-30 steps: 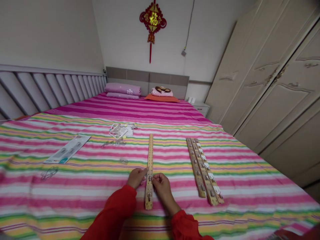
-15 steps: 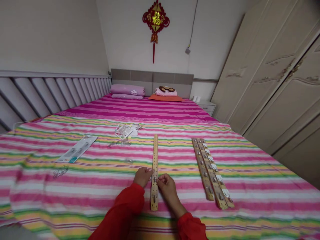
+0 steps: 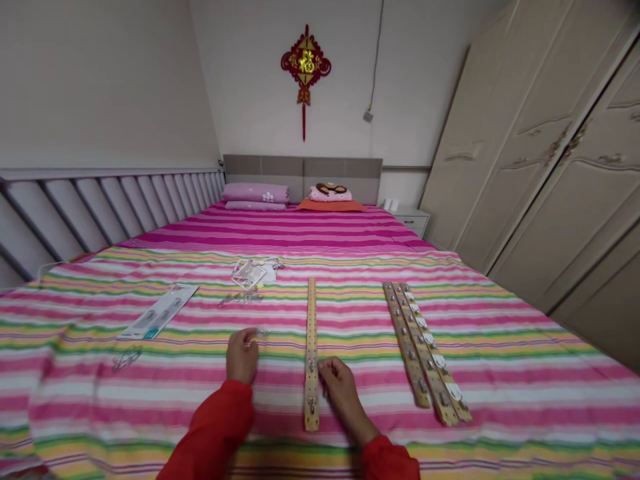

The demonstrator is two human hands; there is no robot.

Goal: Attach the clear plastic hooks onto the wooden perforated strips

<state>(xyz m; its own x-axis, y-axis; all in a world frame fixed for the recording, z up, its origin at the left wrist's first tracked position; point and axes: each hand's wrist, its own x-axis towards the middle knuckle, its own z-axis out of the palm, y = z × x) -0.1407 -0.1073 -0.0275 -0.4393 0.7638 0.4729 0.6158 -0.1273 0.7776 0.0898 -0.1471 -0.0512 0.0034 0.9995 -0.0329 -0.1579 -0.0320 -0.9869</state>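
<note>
A narrow wooden strip (image 3: 312, 320) with a row of small holes lies lengthwise in front of me. Two small metal fittings sit on its near half, one of them a metal clip (image 3: 313, 403). My right hand (image 3: 343, 390) rests just right of the strip, its fingers curled together close to the edge by the upper fitting. Whether those fingertips hold anything is hidden. Left of the strip, my left hand (image 3: 242, 357) has thumb and forefinger apart, the forefinger at the edge of a small clear packet (image 3: 263, 332) with shiny bits.
Strips with metal clips and white pieces (image 3: 425, 347) lie to the right. At the left are a blister card (image 3: 159, 312) and a tangle of wire-like rings (image 3: 127, 358). Farther back lie loose metal pieces (image 3: 241, 297) and packaging (image 3: 255, 271) on the striped bedspread (image 3: 360, 320).
My left hand has left the wooden strip and moved left to the clear packet. My right hand stays beside the strip, slightly farther from its fitting. The view has tilted up a little.
</note>
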